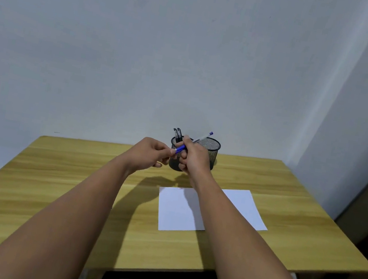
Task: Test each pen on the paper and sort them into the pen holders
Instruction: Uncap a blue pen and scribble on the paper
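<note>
Pen is up in the air at 12 o'clock, in front of the two mesh holders at the far edge of the surface. My right hand is wrapped around its barrel, blue end cap sticking out toward 1 o'clock. My left hand pinches the blue cap at the writing end, fingers curled, thumb and forefinger tight on it (looks like uncapping, or capping back; can't tell which).

Handling: light, stiff plastic stick, smooth barrel, so it could slip or twist if held loosely. Best hold is mid-barrel with right, cap gripped near its base with left and pulled straight along the axis. Cap is small, easy to drop.

Left holder has a couple of black pens standing in it; right one shows none from here. Paper lies flat at 5 o'clock from the holders, below my right forearm, faint red marks near its top edge.
</note>
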### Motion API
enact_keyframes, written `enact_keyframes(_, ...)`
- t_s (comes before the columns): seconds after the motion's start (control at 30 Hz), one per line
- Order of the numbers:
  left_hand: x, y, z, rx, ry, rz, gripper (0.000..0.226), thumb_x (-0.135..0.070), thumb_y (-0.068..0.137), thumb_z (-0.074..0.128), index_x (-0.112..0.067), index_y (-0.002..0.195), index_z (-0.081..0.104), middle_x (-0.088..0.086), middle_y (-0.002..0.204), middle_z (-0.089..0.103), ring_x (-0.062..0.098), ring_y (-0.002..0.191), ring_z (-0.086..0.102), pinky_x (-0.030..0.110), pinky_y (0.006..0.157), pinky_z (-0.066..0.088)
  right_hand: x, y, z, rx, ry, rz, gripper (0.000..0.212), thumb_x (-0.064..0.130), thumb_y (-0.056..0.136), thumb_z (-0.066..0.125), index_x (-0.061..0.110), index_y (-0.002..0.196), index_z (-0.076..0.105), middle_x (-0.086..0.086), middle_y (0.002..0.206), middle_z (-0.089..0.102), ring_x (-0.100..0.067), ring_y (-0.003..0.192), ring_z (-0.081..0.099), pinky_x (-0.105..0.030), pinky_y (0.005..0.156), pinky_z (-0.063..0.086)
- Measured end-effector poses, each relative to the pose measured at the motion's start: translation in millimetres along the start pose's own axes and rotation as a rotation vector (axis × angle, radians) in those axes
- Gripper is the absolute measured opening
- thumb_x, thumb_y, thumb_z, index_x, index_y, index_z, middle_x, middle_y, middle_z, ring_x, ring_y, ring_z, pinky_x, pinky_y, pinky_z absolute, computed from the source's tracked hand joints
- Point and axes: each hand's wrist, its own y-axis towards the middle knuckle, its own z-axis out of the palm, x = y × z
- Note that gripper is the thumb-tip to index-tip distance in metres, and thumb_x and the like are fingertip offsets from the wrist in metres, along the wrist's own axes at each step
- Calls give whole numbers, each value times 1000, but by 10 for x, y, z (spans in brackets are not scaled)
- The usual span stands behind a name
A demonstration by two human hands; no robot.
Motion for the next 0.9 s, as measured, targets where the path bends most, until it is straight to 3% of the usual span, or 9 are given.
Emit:
enact_keyframes(0.1,-80,-41,33,60,-141,-48,33,-24,97,67,8,95,73,4,68,60,17,70,59,47,95,58,12,40,-22,-24,16,19,38,33,111,54,10,83,64,5,44,38,-11,39,33,-22,39,25)
enact_keyframes(0.23,-154,-52,11,108,-215,-104,32,-21,97,67,11,97,71,5,66,55,15,64,56,46,93,59,42,77,50,-44,10,32,37,33,110,55,12,80,62,8,40,36,-10,36,29,-23,41,23)
enact_keyframes(0.37,202,-183,-298,158,-167,-227,24,-19,96,67,4,93,75,8,71,57,17,72,56,41,88,60,230,336,-470,-371,359,61,37,28,111,49,14,77,56,9,39,39,-7,30,25,-15,38,17)
enact_keyframes(0.43,486,-269,-524,-26,-31,-215,25,-25,93,71,-1,92,78,6,75,65,18,74,59,34,79,60,331,434,-886,-456,208,26,38,30,110,49,14,77,61,3,52,45,-9,36,29,-18,41,20)
enact_keyframes(0.53,797,-197,-638,-332,319,-125,19,-28,92,72,-11,93,80,5,85,76,21,84,68,31,73,50,309,460,-1071,-423,-15,-32,39,33,109,52,15,78,68,1,59,49,-12,42,34,-22,42,26)
enact_keyframes(0.73,927,-9,-301,-358,971,-142,19,-37,94,61,-30,104,76,-2,105,74,27,103,67,34,82,49,-64,416,-964,-302,-144,-34,37,31,109,55,13,81,72,5,51,65,-7,35,43,-17,38,30)
enact_keyframes(0.9,1171,-27,-242,-396,1089,-217,25,-39,98,54,-33,111,75,3,113,63,31,109,59,43,86,47,-238,298,-1102,-247,-233,-120,32,27,107,62,12,80,73,-1,63,70,-6,40,50,-18,41,37)
